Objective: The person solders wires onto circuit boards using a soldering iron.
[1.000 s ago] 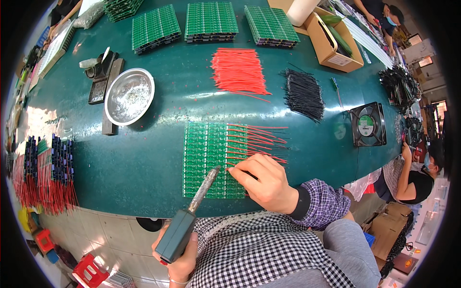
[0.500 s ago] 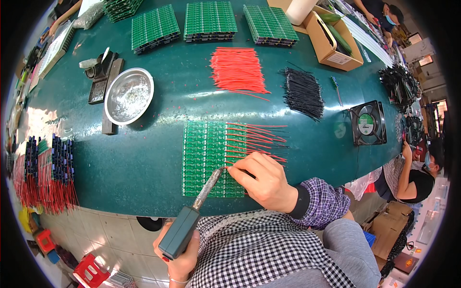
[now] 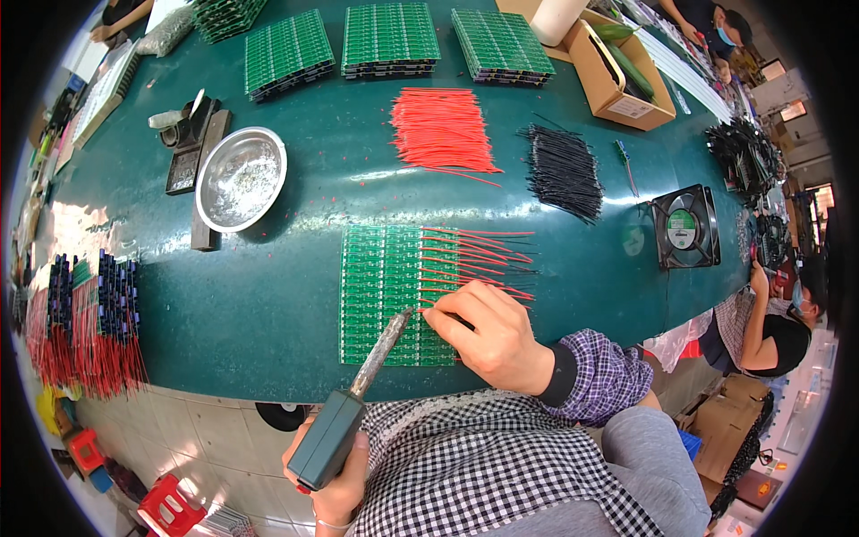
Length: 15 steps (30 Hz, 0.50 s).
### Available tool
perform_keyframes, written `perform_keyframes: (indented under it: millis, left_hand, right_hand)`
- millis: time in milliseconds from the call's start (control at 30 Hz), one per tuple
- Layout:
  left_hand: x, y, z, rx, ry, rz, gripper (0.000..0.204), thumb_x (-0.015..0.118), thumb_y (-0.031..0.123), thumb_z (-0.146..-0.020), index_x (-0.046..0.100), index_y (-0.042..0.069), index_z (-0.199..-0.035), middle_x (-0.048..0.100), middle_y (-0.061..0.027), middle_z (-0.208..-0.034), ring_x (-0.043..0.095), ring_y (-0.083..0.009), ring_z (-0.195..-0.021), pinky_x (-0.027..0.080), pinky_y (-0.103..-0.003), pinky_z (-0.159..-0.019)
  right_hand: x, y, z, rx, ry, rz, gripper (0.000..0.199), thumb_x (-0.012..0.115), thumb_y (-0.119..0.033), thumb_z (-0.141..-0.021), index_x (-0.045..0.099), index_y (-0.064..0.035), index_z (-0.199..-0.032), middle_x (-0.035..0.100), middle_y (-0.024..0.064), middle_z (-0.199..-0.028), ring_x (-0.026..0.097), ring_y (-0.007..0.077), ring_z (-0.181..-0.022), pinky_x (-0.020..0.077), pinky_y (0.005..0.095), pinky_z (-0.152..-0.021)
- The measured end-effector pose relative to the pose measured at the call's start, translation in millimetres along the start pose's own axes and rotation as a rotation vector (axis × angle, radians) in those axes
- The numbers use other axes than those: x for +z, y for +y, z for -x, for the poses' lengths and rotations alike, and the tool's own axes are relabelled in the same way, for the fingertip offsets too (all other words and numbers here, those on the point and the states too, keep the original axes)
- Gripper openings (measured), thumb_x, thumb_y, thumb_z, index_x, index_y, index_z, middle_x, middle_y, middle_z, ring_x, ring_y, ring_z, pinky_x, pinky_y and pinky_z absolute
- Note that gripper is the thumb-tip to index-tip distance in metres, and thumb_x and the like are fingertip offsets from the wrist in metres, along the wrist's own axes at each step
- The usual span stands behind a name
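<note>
A green circuit board panel [image 3: 385, 295] lies flat on the table in front of me. Red wires [image 3: 483, 254] stick out to the right from its upper right part, side by side. My left hand [image 3: 352, 474] is closed around the dark green handle of a soldering iron [image 3: 329, 438]. The iron's tip rests at or just over the panel, close to my right fingertips; contact cannot be made out. My right hand [image 3: 494, 338] is pinched at the panel's right half, on a red wire whose end shows by the thumb; the rest is hidden under the hand.
A metal bowl [image 3: 211, 204] stands next to an iron stand [image 3: 183, 148] at the left. Beyond the panel lie bundles of red wires [image 3: 443, 131] and black wires [image 3: 564, 172]. A fan [image 3: 685, 229] is at the right, stacked panels [image 3: 389, 36] at the back, wired boards [image 3: 116, 304] far left.
The soldering iron has shifted slightly left, its tip drawing a little away from my right fingertips. My right hand has stayed nearly still at the panel.
</note>
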<state>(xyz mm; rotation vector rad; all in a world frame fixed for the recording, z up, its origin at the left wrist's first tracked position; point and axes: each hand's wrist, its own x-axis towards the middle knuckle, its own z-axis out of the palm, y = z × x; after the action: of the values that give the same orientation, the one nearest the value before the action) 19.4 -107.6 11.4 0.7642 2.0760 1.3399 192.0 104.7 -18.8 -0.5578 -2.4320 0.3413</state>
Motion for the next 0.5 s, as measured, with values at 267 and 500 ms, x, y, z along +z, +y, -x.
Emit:
perform_keyframes:
  millis: [267, 500]
  left_hand:
    - [1.4, 1.0, 2.8, -0.036, 0.029, 0.022, 0.026, 0.080, 0.000, -0.069, 0.072, -0.007, -0.094, 0.071, -0.0141, -0.087, 0.068, -0.0212, -0.073, 0.054, -0.032, -0.067]
    - [-1.4, -0.1, 6.2, -0.038, 0.039, 0.012, 0.025, 0.080, 0.000, -0.070, 0.072, -0.006, -0.092, 0.070, -0.0135, -0.085, 0.067, -0.0214, -0.072, 0.054, -0.032, -0.067]
  right_hand:
    - [1.2, -4.0, -2.5, 0.044, 0.013, 0.021, 0.028, 0.071, -0.001, -0.069, 0.071, 0.0020, -0.096, 0.066, 0.0091, -0.090, 0.064, 0.0243, -0.080, 0.0519, 0.0342, -0.067]
    - [1.1, -7.8, 3.2, 0.017, 0.067, 0.007, 0.025, 0.072, -0.002, -0.072, 0.069, 0.0015, -0.096, 0.064, 0.0086, -0.091, 0.063, 0.0232, -0.082, 0.0492, 0.0339, -0.068]
